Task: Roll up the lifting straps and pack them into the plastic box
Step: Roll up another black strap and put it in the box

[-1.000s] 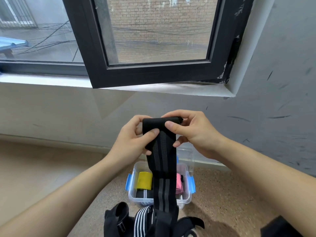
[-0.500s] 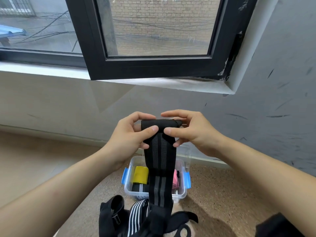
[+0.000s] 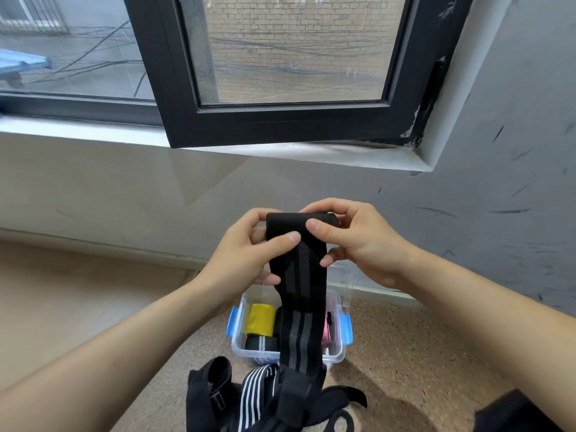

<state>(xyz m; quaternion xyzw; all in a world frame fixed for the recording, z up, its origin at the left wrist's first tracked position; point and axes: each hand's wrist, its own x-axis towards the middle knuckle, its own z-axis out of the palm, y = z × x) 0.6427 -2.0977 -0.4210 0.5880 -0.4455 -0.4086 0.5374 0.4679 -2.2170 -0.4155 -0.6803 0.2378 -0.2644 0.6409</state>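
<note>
A long black strap with grey stripes hangs in front of me, its top end turned into a small roll. My left hand and my right hand both pinch that rolled end, thumbs in front and fingers behind. Below on the floor stands the clear plastic box with blue clips. Inside it lie a yellow roll, a black roll with a white stripe and a pink roll, partly hidden by the hanging strap.
A heap of loose black and black-and-white striped straps lies at the bottom, in front of the box. An open black window sash juts out above the hands. A grey wall stands to the right, speckled floor around the box.
The rolled end has stayed between both hands while the fingers shifted slightly on it. The strap has been drawn up a little; the view has drifted downward.
</note>
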